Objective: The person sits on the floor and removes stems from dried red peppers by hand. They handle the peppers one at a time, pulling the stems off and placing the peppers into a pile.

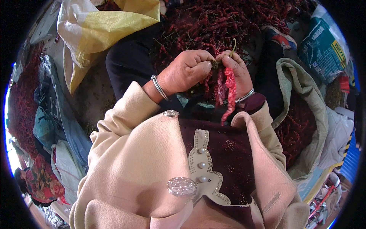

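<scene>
My left hand (187, 70) is curled, with thumb and forefinger pinching greenish-brown chilli stems (216, 61). Close beside it, my right hand (239, 73) holds the other side of the same small bunch. Several wrinkled dried red chillies (230, 86) dangle below the fingers, the brightest reaching down towards my lap. One pale curved stem (234, 45) sticks up above the right thumb. Parts of the bunch are hidden by my fingers. Beyond both hands spreads a large heap of dried red chillies (211, 21).
A yellow and white woven sack (100, 34) lies at upper left. To the right stand an open greenish sack (321, 114) of chillies and a teal printed bag (321, 48). More chillies (23, 108) lie at far left, near a person in a floral garment (45, 179).
</scene>
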`<state>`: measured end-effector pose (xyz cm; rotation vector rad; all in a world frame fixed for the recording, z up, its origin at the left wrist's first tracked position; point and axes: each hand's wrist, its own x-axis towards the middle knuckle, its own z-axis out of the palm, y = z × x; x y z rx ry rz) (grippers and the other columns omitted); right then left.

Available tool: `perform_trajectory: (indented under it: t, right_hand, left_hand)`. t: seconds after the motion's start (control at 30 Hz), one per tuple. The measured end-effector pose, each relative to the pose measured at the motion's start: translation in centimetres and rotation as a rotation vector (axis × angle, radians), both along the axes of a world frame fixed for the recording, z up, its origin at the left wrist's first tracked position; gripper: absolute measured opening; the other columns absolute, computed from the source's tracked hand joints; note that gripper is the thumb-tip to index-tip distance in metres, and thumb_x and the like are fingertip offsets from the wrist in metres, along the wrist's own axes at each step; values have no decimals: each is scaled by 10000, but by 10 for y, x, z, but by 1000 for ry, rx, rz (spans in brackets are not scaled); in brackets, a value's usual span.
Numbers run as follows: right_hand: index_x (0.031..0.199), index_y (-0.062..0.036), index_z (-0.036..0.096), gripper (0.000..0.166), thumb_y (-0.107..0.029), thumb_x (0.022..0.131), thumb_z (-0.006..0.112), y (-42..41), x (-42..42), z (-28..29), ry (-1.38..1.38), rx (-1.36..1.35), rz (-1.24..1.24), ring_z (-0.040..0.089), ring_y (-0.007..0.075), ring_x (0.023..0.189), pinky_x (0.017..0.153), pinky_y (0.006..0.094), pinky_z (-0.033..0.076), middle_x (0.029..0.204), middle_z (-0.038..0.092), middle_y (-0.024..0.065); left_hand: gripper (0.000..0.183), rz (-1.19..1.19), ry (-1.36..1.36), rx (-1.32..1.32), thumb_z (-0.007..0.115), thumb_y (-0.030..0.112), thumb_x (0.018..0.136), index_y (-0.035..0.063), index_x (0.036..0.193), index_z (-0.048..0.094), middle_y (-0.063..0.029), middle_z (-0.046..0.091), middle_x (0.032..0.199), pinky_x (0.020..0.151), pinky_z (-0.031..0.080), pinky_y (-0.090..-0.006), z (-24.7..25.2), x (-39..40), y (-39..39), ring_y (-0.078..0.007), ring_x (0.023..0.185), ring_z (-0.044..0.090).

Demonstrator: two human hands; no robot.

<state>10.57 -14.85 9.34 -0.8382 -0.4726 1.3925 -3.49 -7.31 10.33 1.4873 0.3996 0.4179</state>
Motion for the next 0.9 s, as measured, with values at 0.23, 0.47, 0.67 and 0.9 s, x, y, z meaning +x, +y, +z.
perform_trajectory:
  t: [0.23, 0.47, 0.67, 0.9]
  right_hand:
    - [805, -58, 494, 86, -121, 756, 525, 2, 1, -7, 136, -39, 114, 501, 71, 634, 571, 184, 414, 719, 518, -3]
    - [775, -43, 495, 119, -158, 791, 470, 4, 5, -22, 291, -6, 189, 506, 97, 614, 568, 207, 421, 706, 523, 27]
    - [774, -36, 495, 128, -160, 792, 470, 2, 2, -11, 278, -67, 135, 515, 118, 623, 574, 227, 425, 711, 530, 39]
    - [794, -51, 487, 66, -114, 777, 480, 5, 5, -13, 203, -102, 73, 507, 99, 660, 595, 220, 419, 712, 520, 22]
  left_hand:
    - [221, -40, -3, -191, 438, 197, 738, -3, 806, 504, -7, 458, 599, 469, 317, -182, 6, -2, 0, -63, 511, 383]
    - [190, -129, -94, -287, 424, 155, 736, -10, 788, 502, -30, 458, 598, 491, 336, -205, 6, -2, 2, -83, 511, 389]
    - [172, -64, -96, -239, 431, 144, 771, -7, 794, 509, -23, 456, 601, 494, 338, -204, 5, 0, 0, -81, 520, 388]
    - [212, 8, -132, -272, 496, 216, 781, 9, 810, 529, 3, 456, 599, 471, 310, -163, 3, -9, 8, -53, 528, 383]
